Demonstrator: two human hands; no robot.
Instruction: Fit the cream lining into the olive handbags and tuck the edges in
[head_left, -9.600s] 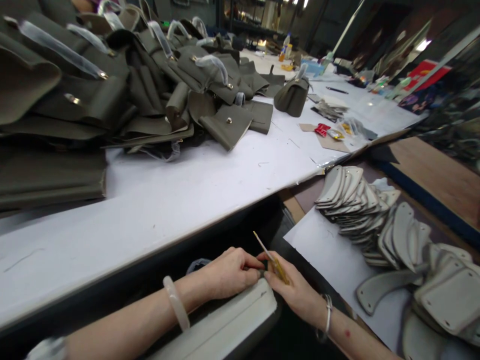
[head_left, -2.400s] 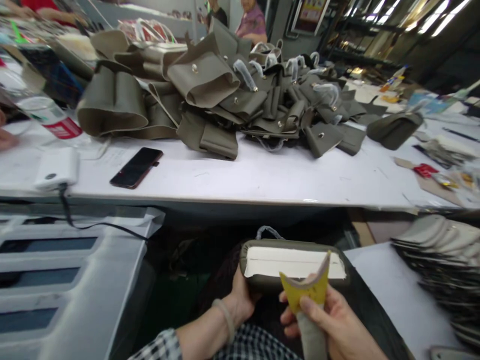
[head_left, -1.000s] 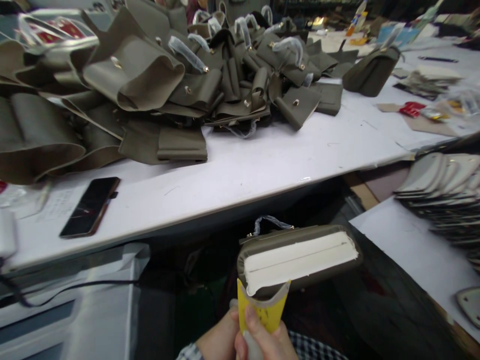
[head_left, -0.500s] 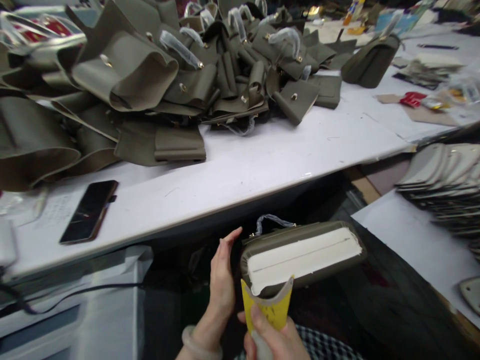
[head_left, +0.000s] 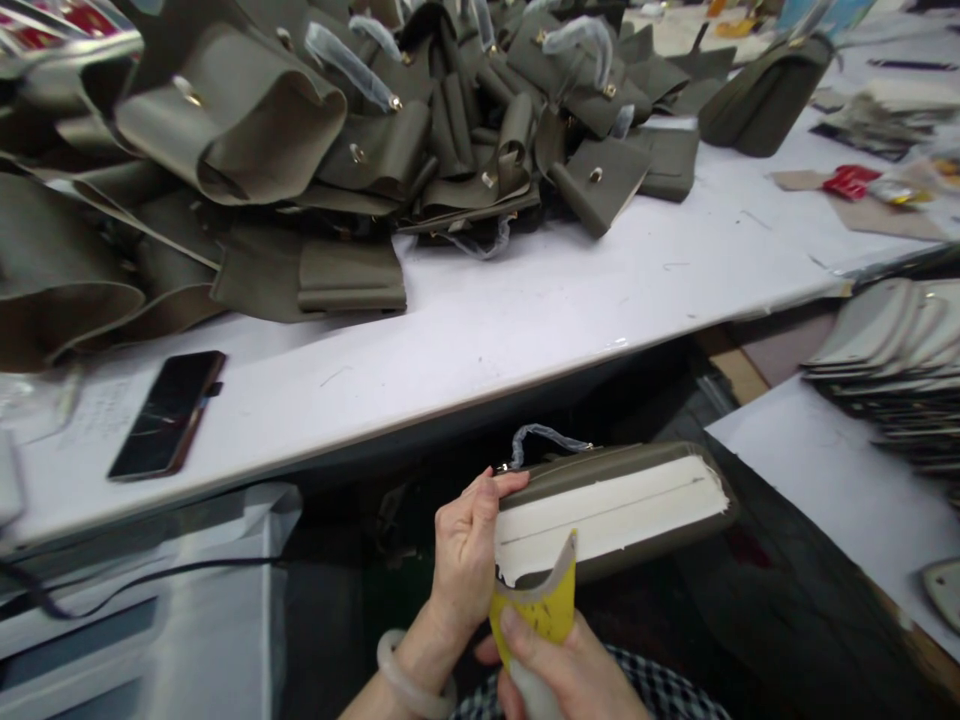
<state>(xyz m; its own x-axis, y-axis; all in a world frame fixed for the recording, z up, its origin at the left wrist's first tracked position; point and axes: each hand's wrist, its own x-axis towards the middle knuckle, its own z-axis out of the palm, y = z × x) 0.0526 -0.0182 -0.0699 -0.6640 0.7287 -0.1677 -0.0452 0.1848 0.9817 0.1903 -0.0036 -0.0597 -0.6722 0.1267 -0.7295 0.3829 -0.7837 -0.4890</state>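
Observation:
An olive-green handbag (head_left: 622, 565) lies on its side in front of me, below the table edge. A white panel (head_left: 615, 505) with a pencilled line faces up on it, and its plastic-wrapped handle (head_left: 547, 432) points toward the table. My left hand (head_left: 469, 545) grips the bag's left end, fingers bent over the upper corner. My right hand (head_left: 559, 665) is closed around the pale handle of a yellow scraper (head_left: 536, 612) with a curved-in grey edge. The scraper stands at the panel's lower left corner; whether its edge touches the panel I cannot tell.
A heap of olive bag pieces (head_left: 360, 180) covers the back of the white table (head_left: 450, 350). A phone (head_left: 169, 415) lies at the left. Stacked cut panels (head_left: 892, 370) stand at the right. A pale machine or box with a black cable (head_left: 165, 575) is at lower left.
My left hand has moved right, from beside the bag onto its left end, and its fingers have bent over the edge. The scraper has tilted slightly. The view has shifted a little.

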